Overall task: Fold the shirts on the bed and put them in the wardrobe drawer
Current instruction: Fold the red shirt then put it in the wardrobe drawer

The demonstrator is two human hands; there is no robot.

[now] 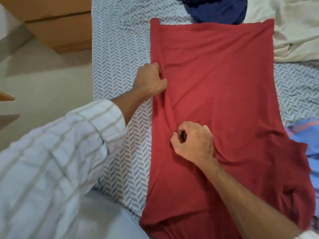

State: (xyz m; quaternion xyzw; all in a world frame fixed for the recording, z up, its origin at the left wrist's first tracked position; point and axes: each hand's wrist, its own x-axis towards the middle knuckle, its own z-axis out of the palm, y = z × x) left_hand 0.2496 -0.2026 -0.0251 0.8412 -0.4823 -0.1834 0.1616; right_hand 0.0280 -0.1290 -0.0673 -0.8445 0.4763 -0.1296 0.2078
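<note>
A red shirt (224,87) lies spread lengthwise on the bed (119,54), which has a grey-and-white leaf-pattern sheet. Its left side is turned in along a long fold. My left hand (151,80) grips that folded left edge about halfway up the shirt. My right hand (193,142) pinches the same fold of red cloth lower down, nearer to me. A dark blue garment (217,9) lies bunched beyond the shirt's far edge. A light blue garment with orange stripes (309,140) shows at the right. No wardrobe drawer is recognisable.
A cream-white cloth (293,31) is heaped at the far right of the bed. Brown wooden furniture (57,23) stands on the pale floor (43,83) left of the bed. The bed's left edge runs close beside the shirt.
</note>
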